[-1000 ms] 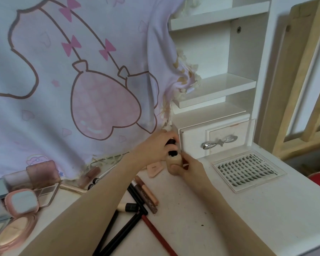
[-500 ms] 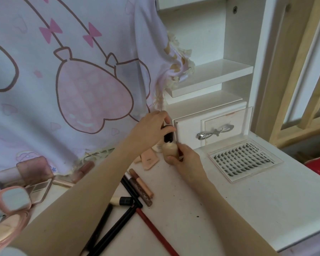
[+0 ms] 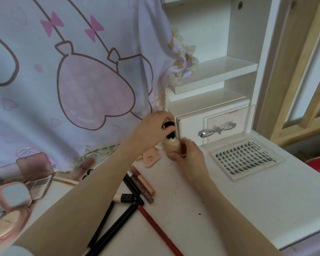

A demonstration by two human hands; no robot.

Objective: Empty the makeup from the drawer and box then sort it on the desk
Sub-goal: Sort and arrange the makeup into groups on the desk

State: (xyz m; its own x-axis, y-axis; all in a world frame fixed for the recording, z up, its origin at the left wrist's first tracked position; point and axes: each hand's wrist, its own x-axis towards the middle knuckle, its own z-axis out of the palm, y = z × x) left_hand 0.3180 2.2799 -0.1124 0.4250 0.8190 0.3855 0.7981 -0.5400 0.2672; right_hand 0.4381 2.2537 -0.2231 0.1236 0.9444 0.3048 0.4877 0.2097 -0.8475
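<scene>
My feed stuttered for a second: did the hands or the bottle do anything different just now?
Barely. The left hand still grips the black cap and the right hand still holds the beige bottle beside the drawer; only the camera shifted. The lash tray and pencils stayed put.

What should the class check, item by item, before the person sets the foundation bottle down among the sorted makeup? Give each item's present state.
1. Right hand grips the foundation bottle body: ok.
2. Left hand holds the black cap: ok.
3. Cap fully screwed tight: cannot tell.
4. Bottle upright: ok.
5. Bare desk surface near the bottle for setting it down: ok.
6. Drawer emptied: cannot tell, it is closed.
</scene>
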